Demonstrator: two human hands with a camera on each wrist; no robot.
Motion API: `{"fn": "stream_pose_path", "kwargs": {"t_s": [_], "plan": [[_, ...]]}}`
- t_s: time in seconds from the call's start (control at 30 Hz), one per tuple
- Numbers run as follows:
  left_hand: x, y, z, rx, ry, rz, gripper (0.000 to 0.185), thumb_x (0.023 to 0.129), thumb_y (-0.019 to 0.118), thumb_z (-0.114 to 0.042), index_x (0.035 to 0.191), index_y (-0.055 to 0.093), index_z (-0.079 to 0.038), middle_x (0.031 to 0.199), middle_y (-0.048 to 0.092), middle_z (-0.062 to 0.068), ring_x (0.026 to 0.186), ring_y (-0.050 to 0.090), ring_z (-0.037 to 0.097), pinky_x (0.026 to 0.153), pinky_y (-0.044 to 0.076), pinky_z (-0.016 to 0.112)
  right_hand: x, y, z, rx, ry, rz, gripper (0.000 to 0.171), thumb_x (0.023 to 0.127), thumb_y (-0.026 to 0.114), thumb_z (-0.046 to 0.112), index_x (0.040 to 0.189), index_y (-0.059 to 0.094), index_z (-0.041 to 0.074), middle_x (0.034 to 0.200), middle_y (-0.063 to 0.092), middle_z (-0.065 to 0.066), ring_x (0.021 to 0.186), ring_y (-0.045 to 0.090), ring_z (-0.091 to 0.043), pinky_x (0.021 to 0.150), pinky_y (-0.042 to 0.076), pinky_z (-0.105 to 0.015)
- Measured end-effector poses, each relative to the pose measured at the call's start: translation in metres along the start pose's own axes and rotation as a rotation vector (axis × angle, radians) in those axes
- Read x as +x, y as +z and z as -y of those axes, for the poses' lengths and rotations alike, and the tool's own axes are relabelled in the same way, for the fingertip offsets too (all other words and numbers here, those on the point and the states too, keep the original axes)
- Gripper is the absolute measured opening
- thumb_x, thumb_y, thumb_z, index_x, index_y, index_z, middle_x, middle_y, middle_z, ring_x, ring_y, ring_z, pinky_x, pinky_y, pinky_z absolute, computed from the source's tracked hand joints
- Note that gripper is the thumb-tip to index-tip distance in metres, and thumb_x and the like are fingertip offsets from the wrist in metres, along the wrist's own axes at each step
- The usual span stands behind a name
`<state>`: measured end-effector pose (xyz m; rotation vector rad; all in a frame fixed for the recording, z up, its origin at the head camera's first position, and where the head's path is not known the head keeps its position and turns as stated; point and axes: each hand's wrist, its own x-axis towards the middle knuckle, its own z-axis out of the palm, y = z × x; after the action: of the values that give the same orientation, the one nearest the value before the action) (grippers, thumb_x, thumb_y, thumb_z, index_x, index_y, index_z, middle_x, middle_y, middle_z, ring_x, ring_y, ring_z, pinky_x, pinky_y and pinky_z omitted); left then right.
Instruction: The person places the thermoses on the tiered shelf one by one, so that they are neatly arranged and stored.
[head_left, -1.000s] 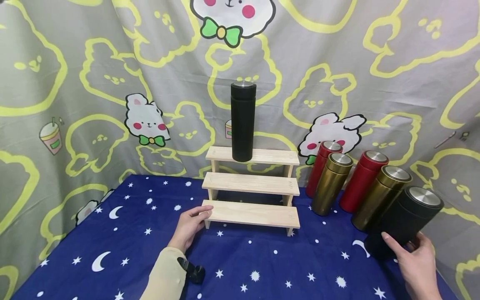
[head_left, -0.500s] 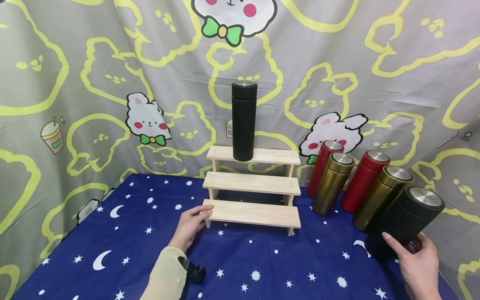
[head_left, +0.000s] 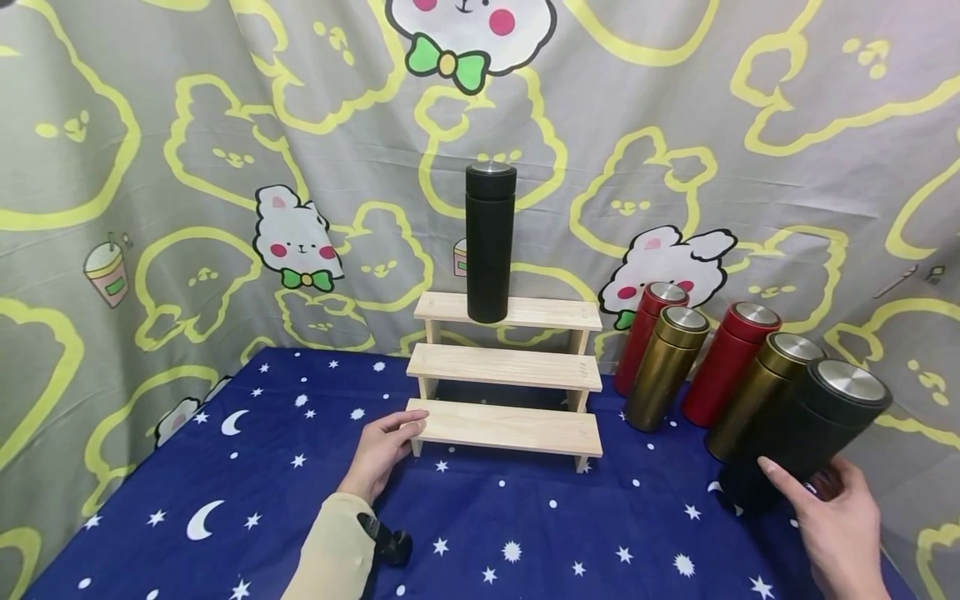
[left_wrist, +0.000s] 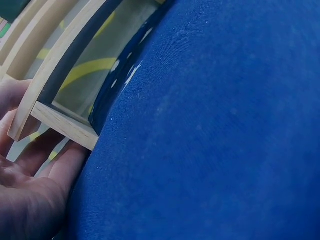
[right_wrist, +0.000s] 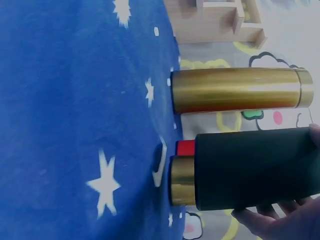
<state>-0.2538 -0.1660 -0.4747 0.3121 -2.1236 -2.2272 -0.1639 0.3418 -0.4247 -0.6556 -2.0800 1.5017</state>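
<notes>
My right hand [head_left: 840,517] grips a black thermos [head_left: 802,442] with a silver lid top, thumb in front and fingers round the far side. In the right wrist view that thermos [right_wrist: 255,170] hangs clear of the cloth, its base apart from the surface. My left hand [head_left: 382,450] holds the left end of the lowest step of a three-step wooden display stand [head_left: 502,427]. The left wrist view shows its thumb over the board [left_wrist: 55,60] and fingers beside the leg [left_wrist: 67,125]. Another black thermos [head_left: 490,250] stands upright on the top step, left of its middle.
Two red thermoses [head_left: 731,362] [head_left: 637,354] and two gold thermoses [head_left: 663,375] [head_left: 761,400] stand upright right of the stand. A blue star-patterned cloth [head_left: 285,517] covers the table. Behind hangs a grey cartoon curtain [head_left: 360,158].
The black thermos in my right hand has risen slightly off the cloth and shifted a little. My left hand stays on the stand. The view has drifted slightly.
</notes>
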Motion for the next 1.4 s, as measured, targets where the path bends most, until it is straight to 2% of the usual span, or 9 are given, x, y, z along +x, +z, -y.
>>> {"fn": "stream_pose_path", "kwargs": {"t_s": [0.17, 0.37, 0.6, 0.77, 1.1, 1.27, 1.4], "plan": [[0.000, 0.000, 0.001, 0.008, -0.005, -0.001, 0.026, 0.089, 0.072, -0.008, 0.113, 0.072, 0.000, 0.134, 0.054, 0.021, 0.113, 0.059, 0.030, 0.096, 0.046, 0.046, -0.003, 0.002, 0.007, -0.057, -0.022, 0.023, 0.062, 0.081, 0.083, 0.019, 0.133, 0.049, 0.018, 0.100, 0.052, 0.019, 0.092, 0.049, 0.001, 0.067, 0.041, -0.005], [0.000, 0.000, 0.001, 0.005, -0.005, 0.000, 0.026, 0.089, 0.072, -0.008, 0.113, 0.072, 0.001, 0.134, 0.054, 0.022, 0.113, 0.059, 0.030, 0.096, 0.047, 0.045, -0.007, 0.005, 0.016, -0.073, -0.040, 0.037, 0.064, 0.081, 0.083, 0.024, 0.135, 0.049, 0.020, 0.105, 0.053, 0.019, 0.098, 0.048, 0.000, 0.072, 0.038, -0.006], [0.000, 0.000, 0.000, -0.002, -0.002, 0.000, 0.025, 0.088, 0.072, -0.007, 0.112, 0.072, 0.001, 0.133, 0.054, 0.022, 0.112, 0.060, 0.029, 0.095, 0.047, 0.045, -0.009, 0.013, 0.028, -0.098, -0.090, 0.079, 0.071, 0.082, 0.083, 0.026, 0.141, 0.046, 0.012, 0.116, 0.053, 0.011, 0.104, 0.047, -0.002, 0.075, 0.035, -0.006], [0.000, 0.001, 0.001, -0.001, -0.005, -0.001, 0.025, 0.088, 0.072, -0.007, 0.112, 0.072, 0.001, 0.133, 0.055, 0.021, 0.112, 0.059, 0.029, 0.096, 0.047, 0.045, -0.009, 0.021, 0.034, -0.109, -0.124, 0.113, 0.076, 0.081, 0.083, 0.028, 0.145, 0.044, 0.012, 0.121, 0.053, 0.007, 0.107, 0.046, -0.003, 0.075, 0.035, -0.007], [-0.001, 0.001, -0.001, 0.003, -0.013, -0.005, 0.026, 0.088, 0.072, -0.008, 0.113, 0.072, 0.001, 0.134, 0.054, 0.022, 0.114, 0.059, 0.031, 0.096, 0.046, 0.046, -0.010, 0.034, 0.046, -0.084, -0.264, 0.191, 0.059, 0.083, 0.082, 0.025, 0.132, 0.053, 0.012, 0.111, 0.057, 0.012, 0.100, 0.050, -0.001, 0.074, 0.040, -0.009], [0.000, 0.001, -0.001, 0.003, -0.012, -0.004, 0.026, 0.088, 0.072, -0.007, 0.113, 0.072, 0.001, 0.134, 0.054, 0.022, 0.114, 0.059, 0.031, 0.096, 0.046, 0.046, -0.011, 0.041, 0.049, -0.082, -0.284, 0.222, 0.057, 0.084, 0.081, 0.023, 0.131, 0.053, 0.010, 0.108, 0.057, 0.013, 0.098, 0.052, -0.002, 0.073, 0.043, -0.010], [0.000, 0.001, 0.000, 0.003, -0.011, -0.007, 0.026, 0.088, 0.072, -0.007, 0.112, 0.072, 0.001, 0.134, 0.054, 0.022, 0.113, 0.059, 0.031, 0.096, 0.046, 0.046, -0.011, 0.046, 0.053, -0.085, -0.276, 0.237, 0.060, 0.084, 0.080, 0.025, 0.133, 0.051, 0.008, 0.110, 0.056, 0.010, 0.099, 0.049, -0.003, 0.074, 0.041, -0.010]]}}
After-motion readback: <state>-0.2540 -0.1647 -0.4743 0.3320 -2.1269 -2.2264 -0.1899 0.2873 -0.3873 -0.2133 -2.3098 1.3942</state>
